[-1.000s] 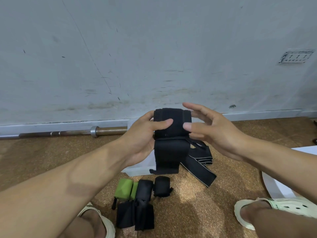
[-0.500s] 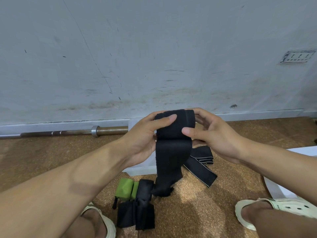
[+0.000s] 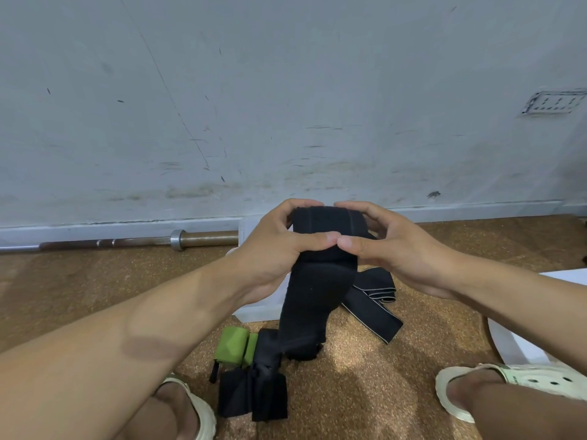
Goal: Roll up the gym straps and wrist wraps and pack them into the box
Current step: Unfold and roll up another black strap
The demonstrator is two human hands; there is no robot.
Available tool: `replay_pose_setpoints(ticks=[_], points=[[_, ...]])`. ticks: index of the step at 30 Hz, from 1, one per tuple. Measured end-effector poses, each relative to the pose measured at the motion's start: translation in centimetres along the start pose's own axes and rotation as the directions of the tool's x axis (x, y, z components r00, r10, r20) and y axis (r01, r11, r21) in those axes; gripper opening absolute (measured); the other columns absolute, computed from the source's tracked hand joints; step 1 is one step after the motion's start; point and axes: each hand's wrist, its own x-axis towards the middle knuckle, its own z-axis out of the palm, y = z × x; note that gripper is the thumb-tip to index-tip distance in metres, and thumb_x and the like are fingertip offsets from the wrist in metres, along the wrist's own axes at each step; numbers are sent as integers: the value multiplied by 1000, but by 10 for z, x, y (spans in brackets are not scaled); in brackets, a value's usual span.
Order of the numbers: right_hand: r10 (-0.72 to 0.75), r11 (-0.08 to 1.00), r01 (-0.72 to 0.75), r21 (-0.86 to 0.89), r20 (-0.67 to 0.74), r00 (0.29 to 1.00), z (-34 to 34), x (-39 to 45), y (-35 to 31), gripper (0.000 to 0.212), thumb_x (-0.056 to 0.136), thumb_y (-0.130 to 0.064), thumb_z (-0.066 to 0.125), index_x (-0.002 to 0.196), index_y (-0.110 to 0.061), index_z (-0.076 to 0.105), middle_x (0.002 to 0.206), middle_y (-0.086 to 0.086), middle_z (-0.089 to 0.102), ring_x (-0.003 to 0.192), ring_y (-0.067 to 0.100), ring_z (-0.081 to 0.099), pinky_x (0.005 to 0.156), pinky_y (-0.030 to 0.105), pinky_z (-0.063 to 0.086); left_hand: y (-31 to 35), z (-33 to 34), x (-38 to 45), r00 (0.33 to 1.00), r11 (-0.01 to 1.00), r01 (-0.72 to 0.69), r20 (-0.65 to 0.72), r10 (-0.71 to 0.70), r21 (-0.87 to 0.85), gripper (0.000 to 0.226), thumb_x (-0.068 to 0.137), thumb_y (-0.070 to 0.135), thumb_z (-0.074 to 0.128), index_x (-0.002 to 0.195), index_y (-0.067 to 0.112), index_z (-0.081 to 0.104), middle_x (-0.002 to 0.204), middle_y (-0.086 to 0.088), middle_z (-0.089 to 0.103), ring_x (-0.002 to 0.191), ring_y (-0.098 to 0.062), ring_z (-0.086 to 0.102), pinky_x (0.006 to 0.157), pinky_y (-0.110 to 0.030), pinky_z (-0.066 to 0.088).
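Both hands are up in front of the wall, left hand (image 3: 273, 246) and right hand (image 3: 390, 249), each grip curled round the rolled top of a black wrist wrap (image 3: 320, 249), thumbs meeting on its near face while its loose tail hangs to the floor. Plenty is left by my reckoning: a black strap (image 3: 371, 309) lies unrolled to the right, a green roll (image 3: 233, 346) and black pieces (image 3: 254, 395) wait nearer, and nothing can be seen in the white box (image 3: 254, 312).
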Motion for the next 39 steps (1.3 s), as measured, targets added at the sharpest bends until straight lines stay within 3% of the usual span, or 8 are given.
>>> replay_pose_setpoints(ticks=[6, 13, 18, 21, 26, 32, 36, 39], points=[[-46, 998, 46, -40, -23, 999, 0, -4, 0, 63, 68, -19, 85, 128, -24, 65, 125, -3, 70, 106, 13, 74, 79, 28, 61, -2, -1, 1, 999, 1000, -7, 37, 6, 29, 57, 76, -1, 81, 126, 17, 61, 130, -17, 61, 112, -31, 68, 86, -38, 62], [-216, 953, 199, -230, -50, 975, 1, -6, 2, 66, 72, 4, 87, 126, -25, 63, 123, -5, 69, 104, 15, 75, 86, 30, 62, -3, 0, -1, 996, 990, 76, 60, -69, -123, 64, 72, 15, 78, 133, 23, 60, 129, -11, 64, 108, -26, 70, 76, -43, 61], [-190, 934, 176, -312, -13, 982, -2, -6, 1, 69, 72, -15, 90, 132, -34, 61, 128, -10, 67, 107, 17, 74, 89, 34, 61, -3, -1, 1, 999, 993, 52, 15, -51, -104, 56, 77, 11, 79, 130, 16, 61, 122, -12, 67, 104, -28, 71, 73, -42, 60], [-90, 974, 84, -209, -22, 996, -3, -4, 1, 68, 71, -33, 83, 135, -32, 59, 131, -9, 66, 116, 9, 69, 89, 33, 61, -5, -2, 1, 1000, 999, 16, 6, -15, -37, 51, 82, 2, 77, 127, 18, 61, 123, -10, 66, 105, -27, 71, 79, -45, 62], [36, 997, -37, 65, 19, 999, 2, -2, 5, 52, 80, -27, 75, 129, -18, 63, 129, 5, 67, 109, 22, 73, 82, 36, 62, -6, -3, 1, 1000, 1000, -25, 7, 25, 13, 53, 79, -5, 78, 124, 18, 61, 121, -7, 66, 104, -24, 71, 81, -47, 63], [-169, 977, 154, -146, -102, 980, 1, -2, 5, 51, 72, -22, 82, 120, -20, 66, 120, -2, 72, 110, 12, 70, 90, 27, 58, -7, -3, 0, 999, 999, 29, 37, -28, -34, 67, 69, 10, 82, 131, 13, 58, 123, -10, 70, 106, -25, 72, 83, -45, 62], [-260, 937, 231, -262, -83, 962, 2, -2, 9, 49, 74, -12, 87, 117, -23, 67, 115, -7, 73, 111, 8, 69, 89, 26, 58, -3, 0, 0, 995, 986, 95, 19, -93, -136, 49, 72, 29, 78, 118, 16, 67, 110, -7, 69, 94, -21, 68, 73, -36, 60], [-243, 927, 213, -307, -63, 968, 0, -3, 6, 52, 72, -15, 89, 118, -27, 67, 117, -8, 73, 114, 7, 68, 94, 29, 58, -4, 0, 1, 994, 982, 107, 3, -108, -158, 46, 73, 28, 78, 116, 15, 68, 111, -7, 68, 97, -24, 68, 74, -37, 60]])
